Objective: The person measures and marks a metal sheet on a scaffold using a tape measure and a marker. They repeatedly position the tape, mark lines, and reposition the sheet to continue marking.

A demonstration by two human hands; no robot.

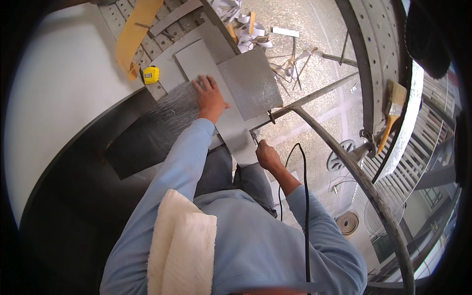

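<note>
The left hand (210, 96) lies flat with fingers spread, pressing on a long grey metal sheet (216, 93) that rests across a perforated steel bench (118, 19), beside a textured square panel (250, 81) and over ribbed foil-like sheeting (172, 110). The right hand (268, 156) is closed around a small tool at the sheet's near edge (253, 135), probably a cutter or scriber, though the tool itself is too small to tell; a black cable (302, 196) runs down past the forearm. A yellow tape measure (150, 74) sits on the bench, a paintbrush (391, 115) hangs at right, and a white towel (182, 246) drapes over the shoulder. If the pressing hand eased, the sheet could skid and the tool wander toward the fingers; the cable could also snag.
</note>
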